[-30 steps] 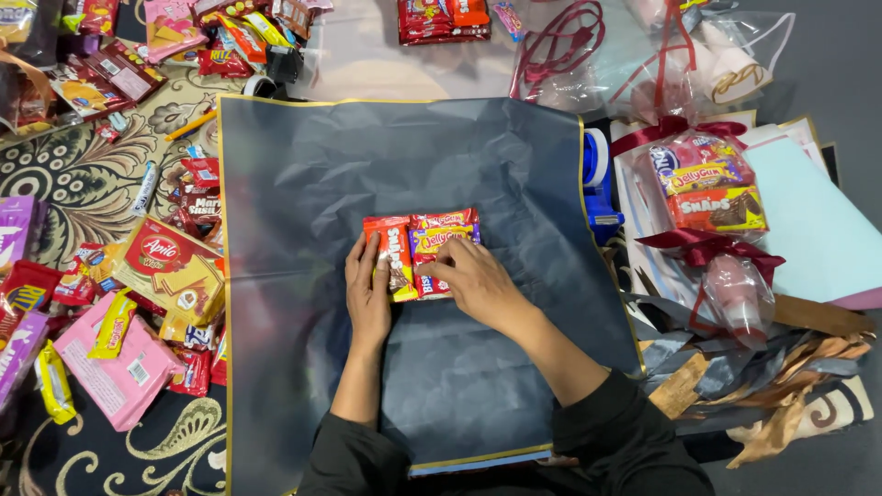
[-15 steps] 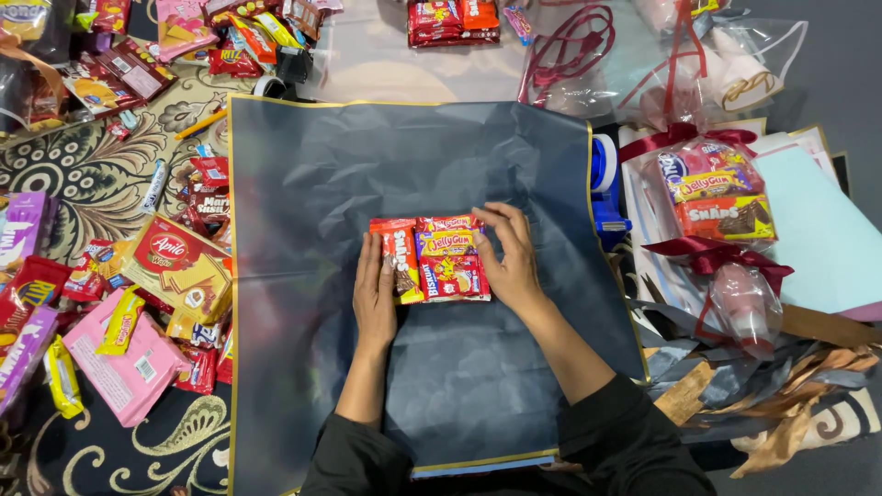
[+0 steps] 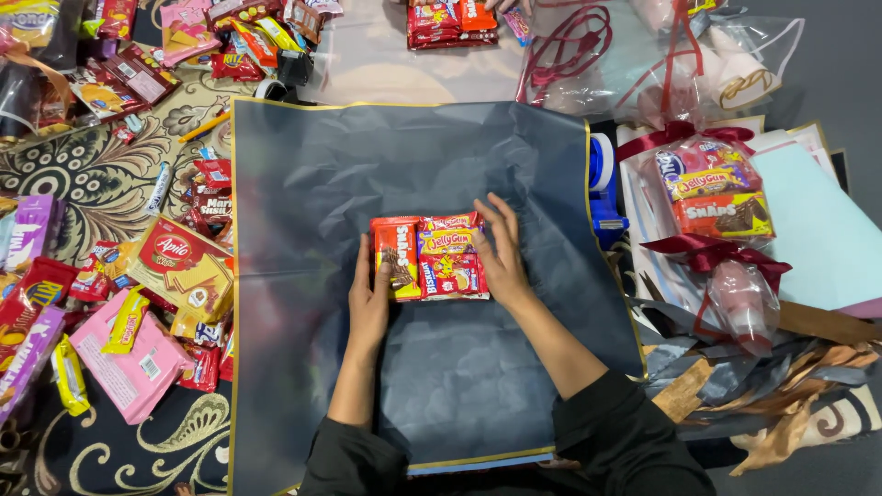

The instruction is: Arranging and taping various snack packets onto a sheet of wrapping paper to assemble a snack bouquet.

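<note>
Since a moment ago the right hand (image 3: pixel 501 253) has slid off the top of the snack packets (image 3: pixel 428 257) to their right edge, and the bundle has settled a little further along the dark wrapping sheet (image 3: pixel 303 174). Now the left hand (image 3: pixel 369 298) lies flat against the packets' left side, fingers together, while the right hand stands open with fingers spread, touching the opposite side. Neither hand is clamped on anything; they only press the bundle between them, near the middle of the sheet.

Those packets look light and crinkly, with slick foil faces that would likely slip over one another if lifted loosely. Biscuits inside would probably crush under a hard squeeze, so I'd judge the safest hold is just this: palms on the two short sides, gentle pressure inward. The sheet itself seems thin and easily creased.

To the left of the left hand, well apart, a red box (image 3: pixel 179 262) and a pink pack (image 3: pixel 129 363) lie among scattered sweets on the patterned carpet (image 3: pixel 83 174). Beyond the right hand sits a blue tape dispenser (image 3: pixel 604 188) just off the sheet's edge, then a ribboned gift bag (image 3: pixel 712 184). Nothing lies on the sheet close to the bundle.
</note>
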